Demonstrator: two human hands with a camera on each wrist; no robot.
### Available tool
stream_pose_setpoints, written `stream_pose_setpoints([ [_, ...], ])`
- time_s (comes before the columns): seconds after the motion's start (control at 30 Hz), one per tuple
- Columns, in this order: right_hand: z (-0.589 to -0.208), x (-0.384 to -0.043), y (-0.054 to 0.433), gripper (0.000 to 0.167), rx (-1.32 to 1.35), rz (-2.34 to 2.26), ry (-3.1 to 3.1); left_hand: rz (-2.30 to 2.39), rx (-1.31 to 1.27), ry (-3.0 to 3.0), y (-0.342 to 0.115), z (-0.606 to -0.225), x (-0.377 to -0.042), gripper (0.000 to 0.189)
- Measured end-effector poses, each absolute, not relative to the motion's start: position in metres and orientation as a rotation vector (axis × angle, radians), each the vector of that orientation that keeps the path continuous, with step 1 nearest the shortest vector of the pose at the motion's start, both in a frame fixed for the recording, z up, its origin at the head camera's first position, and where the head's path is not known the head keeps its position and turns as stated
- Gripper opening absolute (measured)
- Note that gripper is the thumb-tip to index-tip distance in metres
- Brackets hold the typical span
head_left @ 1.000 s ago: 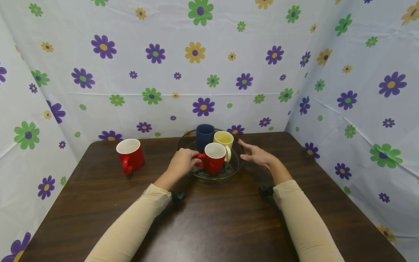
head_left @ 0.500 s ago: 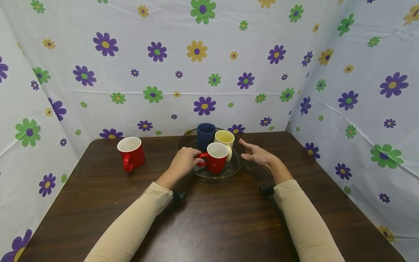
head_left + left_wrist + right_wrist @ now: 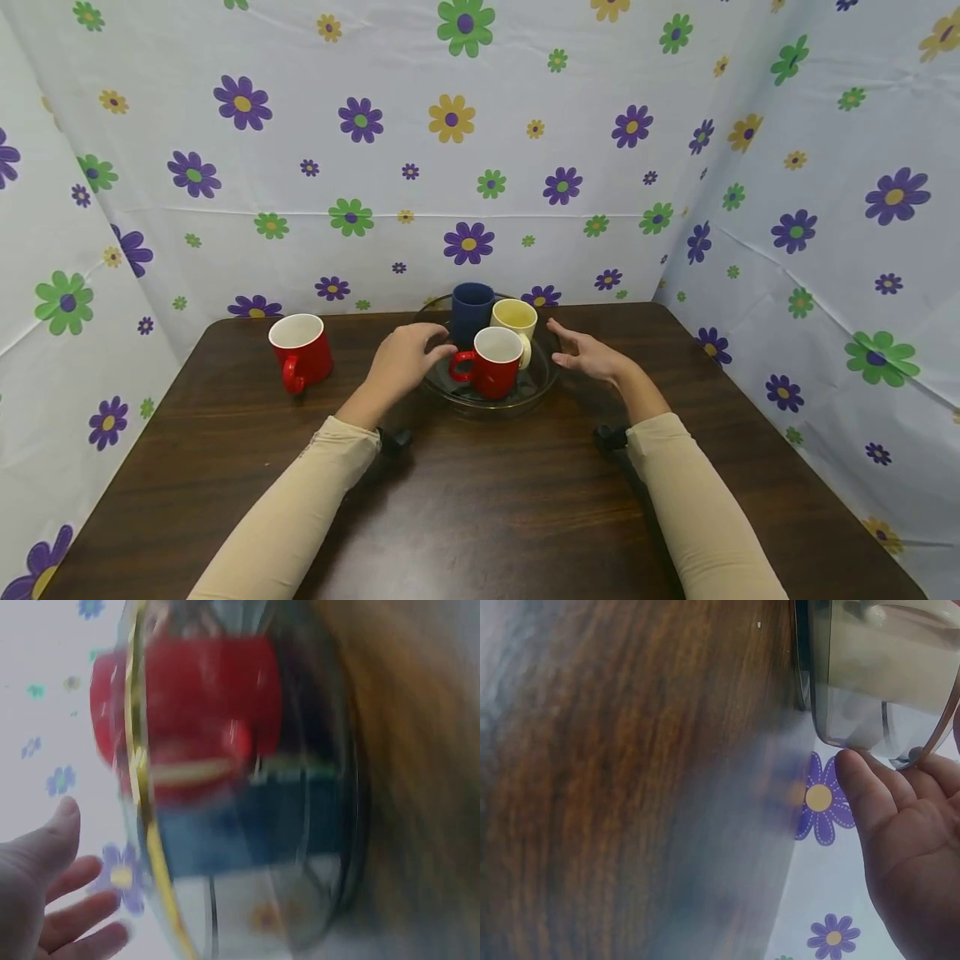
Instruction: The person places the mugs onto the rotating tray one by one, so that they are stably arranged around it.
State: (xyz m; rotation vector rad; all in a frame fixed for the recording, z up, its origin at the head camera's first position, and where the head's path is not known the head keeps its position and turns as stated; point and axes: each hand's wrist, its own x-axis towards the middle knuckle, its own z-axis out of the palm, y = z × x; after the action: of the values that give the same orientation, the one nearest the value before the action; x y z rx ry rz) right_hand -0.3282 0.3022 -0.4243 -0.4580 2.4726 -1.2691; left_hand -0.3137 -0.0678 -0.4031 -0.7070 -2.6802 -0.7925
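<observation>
A red mug (image 3: 495, 372) with a white inside stands upright in a clear glass bowl (image 3: 487, 410), its handle pointing left. Behind it in the bowl are a blue mug (image 3: 470, 312) and a yellow mug (image 3: 515, 313). My left hand (image 3: 400, 360) is just left of the red mug's handle, fingers apart and holding nothing. In the left wrist view the same hand (image 3: 45, 889) shows beside the bowl's rim, the view blurred. My right hand (image 3: 592, 354) is at the bowl's right side with loosely extended fingers; in the right wrist view its fingertips are right at the glass.
A second red mug (image 3: 302, 356) stands on the dark wooden table (image 3: 480, 500) to the left, handle toward me. A flower-print cloth (image 3: 300, 183) hangs behind the table and along both sides.
My left hand has let go of the red mug's handle and moved a little left. The red mug stays in the bowl. My right hand keeps its place by the bowl.
</observation>
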Motion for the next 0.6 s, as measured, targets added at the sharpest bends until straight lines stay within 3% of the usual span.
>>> stream_pose_setpoints([
  [0.2,-0.424,-0.327,0.302,0.075,-0.418,-1.284,2.478,-0.825,-0.537,-2.793,-0.107,-0.406,-0.334,0.061],
  [0.3,-0.424,-0.326,0.302,0.075,-0.408,-1.289,2.480,-0.824,-0.586,-2.915,-0.119,-0.416,-0.343,0.069],
  [0.6,-0.426,-0.327,0.299,0.072,-0.383,-1.298,2.508,-0.859,-0.800,-2.963,-0.125,-0.427,-0.346,0.060],
])
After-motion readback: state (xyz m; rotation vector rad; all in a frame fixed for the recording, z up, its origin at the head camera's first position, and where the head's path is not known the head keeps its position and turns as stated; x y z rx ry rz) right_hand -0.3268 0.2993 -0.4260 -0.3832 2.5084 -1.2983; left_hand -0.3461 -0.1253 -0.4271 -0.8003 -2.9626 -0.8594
